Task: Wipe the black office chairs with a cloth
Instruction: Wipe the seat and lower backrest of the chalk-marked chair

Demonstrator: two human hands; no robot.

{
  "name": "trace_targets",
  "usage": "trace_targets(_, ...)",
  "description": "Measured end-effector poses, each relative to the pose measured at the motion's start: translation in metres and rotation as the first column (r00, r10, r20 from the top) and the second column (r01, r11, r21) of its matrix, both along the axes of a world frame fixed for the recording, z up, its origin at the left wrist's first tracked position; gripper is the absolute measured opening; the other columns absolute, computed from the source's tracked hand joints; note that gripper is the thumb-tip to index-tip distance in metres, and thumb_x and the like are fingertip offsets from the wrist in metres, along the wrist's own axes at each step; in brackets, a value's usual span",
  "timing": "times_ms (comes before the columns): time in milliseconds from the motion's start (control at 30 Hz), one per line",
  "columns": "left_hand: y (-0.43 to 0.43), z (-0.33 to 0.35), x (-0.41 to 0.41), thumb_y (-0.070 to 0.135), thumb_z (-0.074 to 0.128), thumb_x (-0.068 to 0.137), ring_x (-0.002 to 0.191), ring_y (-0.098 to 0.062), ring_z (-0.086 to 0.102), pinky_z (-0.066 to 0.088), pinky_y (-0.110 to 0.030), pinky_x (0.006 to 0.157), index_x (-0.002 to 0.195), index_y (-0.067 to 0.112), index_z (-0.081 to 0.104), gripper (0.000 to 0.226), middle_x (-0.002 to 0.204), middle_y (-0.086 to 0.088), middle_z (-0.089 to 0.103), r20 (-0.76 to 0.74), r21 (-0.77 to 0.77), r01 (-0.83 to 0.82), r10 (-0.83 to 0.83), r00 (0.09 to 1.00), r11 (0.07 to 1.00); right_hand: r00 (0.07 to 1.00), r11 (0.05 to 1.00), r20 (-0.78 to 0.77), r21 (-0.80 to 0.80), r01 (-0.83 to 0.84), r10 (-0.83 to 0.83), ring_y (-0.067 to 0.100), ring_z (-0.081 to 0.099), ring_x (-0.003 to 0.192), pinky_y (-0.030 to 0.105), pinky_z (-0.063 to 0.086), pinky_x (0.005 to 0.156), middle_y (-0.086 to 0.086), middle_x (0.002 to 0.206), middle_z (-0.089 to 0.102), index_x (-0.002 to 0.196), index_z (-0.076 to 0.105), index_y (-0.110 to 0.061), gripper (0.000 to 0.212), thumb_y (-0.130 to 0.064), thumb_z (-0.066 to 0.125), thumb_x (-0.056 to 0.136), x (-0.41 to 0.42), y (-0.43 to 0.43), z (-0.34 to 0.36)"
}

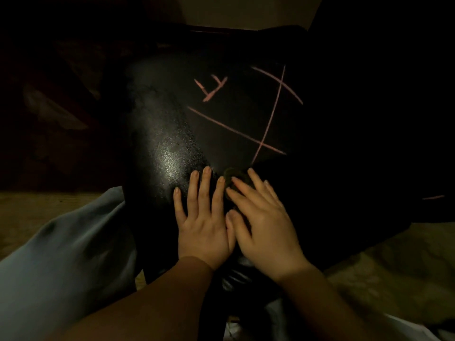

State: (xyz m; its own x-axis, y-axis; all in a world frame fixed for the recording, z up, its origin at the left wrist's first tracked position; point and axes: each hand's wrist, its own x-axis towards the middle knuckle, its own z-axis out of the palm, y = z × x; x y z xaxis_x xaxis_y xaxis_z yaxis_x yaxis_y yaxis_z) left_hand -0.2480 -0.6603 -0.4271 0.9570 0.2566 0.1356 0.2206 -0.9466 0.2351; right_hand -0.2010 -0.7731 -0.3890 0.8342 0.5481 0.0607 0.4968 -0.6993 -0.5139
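A black office chair seat [172,134] fills the middle of the dim view, glossy on its left side. Pink chalk lines [246,129] cross its right half, with small marks above them. My left hand [204,217] lies flat on the seat's near part, fingers straight and spread. Right beside it, my right hand [263,222] presses a small dark cloth [230,174] onto the seat with flat fingers. Only the cloth's far edge shows past the fingertips, just below the end of one chalk line.
A grey-blue fabric [61,254] hangs at the lower left beside the seat. Pale floor [384,267] shows at the lower right and left. Another dark surface with a short pink mark [433,197] lies at the right. The surroundings are very dark.
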Motion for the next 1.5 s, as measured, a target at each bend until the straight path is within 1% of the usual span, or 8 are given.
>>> trace_targets(167,-0.001,0.002,-0.001,0.031,0.038,0.081,0.144,-0.031,0.02,0.009,-0.055,0.115,0.142,0.013,0.035,0.064,0.154,-0.017,0.03,-0.014,0.008,0.009,-0.009,1.0,1.0,0.996,0.995,0.074,-0.087,0.055,-0.049,0.023,0.032,0.142,0.04,0.013,0.117,-0.008,0.138,0.055,0.128,0.062,-0.027,0.044,-0.029,0.039,0.09,0.022,-0.02,0.0)
trace_targets(333,-0.001,0.003,-0.001,0.032,0.034,0.084,0.145,-0.031,0.018,0.005,-0.054,0.117,0.144,0.013,0.031,0.063,0.155,-0.017,0.028,-0.03,-0.008,0.005,-0.006,1.0,1.0,0.898,0.885,0.089,-0.155,0.44,-0.431,0.033,0.031,0.141,0.055,0.021,0.114,0.004,0.143,0.051,0.134,0.056,-0.022,0.05,-0.036,0.032,0.092,0.067,-0.08,-0.004)
trace_targets(500,-0.001,0.003,-0.001,0.032,0.035,0.084,0.145,-0.031,0.018,0.005,-0.054,0.117,0.143,0.013,0.032,0.062,0.154,-0.017,0.029,-0.016,-0.022,0.006,-0.006,1.0,1.0,0.789,0.776,0.033,-0.163,0.61,-0.613,0.028,0.015,0.147,0.049,0.011,0.119,0.008,0.154,0.034,0.146,0.042,-0.016,0.061,-0.042,0.026,0.092,0.075,-0.113,0.004)
trace_targets(700,-0.001,0.002,-0.001,0.032,0.035,0.084,0.145,-0.031,0.018,0.007,-0.055,0.116,0.143,0.013,0.032,0.062,0.154,-0.017,0.029,-0.011,-0.017,0.008,-0.008,1.0,1.0,0.84,0.826,0.052,-0.157,0.541,-0.541,0.028,0.02,0.146,0.048,0.015,0.119,0.011,0.15,0.04,0.14,0.049,-0.01,0.047,-0.031,0.044,0.098,0.067,-0.091,0.002)
trace_targets(967,0.0,0.0,0.0,0.032,0.036,0.083,0.143,-0.03,0.021,0.01,-0.055,0.114,0.143,0.012,0.033,0.064,0.153,-0.017,0.031,-0.005,0.009,0.003,-0.003,1.0,1.0,1.0,0.998,-0.008,-0.055,-0.003,0.003,0.022,0.032,0.142,0.039,0.016,0.118,0.002,0.142,0.052,0.131,0.06,-0.015,0.05,-0.029,0.039,0.087,0.005,-0.001,0.004)
trace_targets(1167,-0.001,0.001,-0.002,0.032,0.037,0.082,0.144,-0.03,0.02,0.01,-0.055,0.115,0.145,0.011,0.033,0.066,0.155,-0.016,0.029,-0.014,0.028,0.01,-0.009,1.0,1.0,0.999,0.997,0.033,-0.072,-0.005,0.007,0.017,0.028,0.143,0.038,0.008,0.119,-0.009,0.141,0.052,0.131,0.059,-0.027,0.05,-0.029,0.04,0.085,0.012,-0.01,0.002)
trace_targets(1300,-0.001,0.003,-0.001,0.031,0.036,0.082,0.144,-0.031,0.02,0.01,-0.056,0.115,0.143,0.011,0.035,0.064,0.154,-0.017,0.03,-0.018,0.022,0.005,-0.005,1.0,1.0,0.98,0.968,0.05,-0.152,0.2,-0.195,0.025,0.028,0.144,0.047,0.013,0.116,-0.005,0.145,0.048,0.135,0.055,-0.028,0.054,-0.034,0.035,0.085,0.041,-0.039,0.0)
trace_targets(1500,-0.001,0.002,-0.002,0.032,0.035,0.084,0.145,-0.031,0.017,0.007,-0.056,0.116,0.144,0.011,0.032,0.063,0.155,-0.017,0.028,-0.011,-0.011,0.008,-0.008,1.0,1.0,0.802,0.783,0.013,-0.206,0.586,-0.597,0.028,0.014,0.148,0.05,0.01,0.119,0.007,0.155,0.032,0.147,0.04,-0.017,0.064,-0.037,0.03,0.087,0.073,-0.106,0.008)
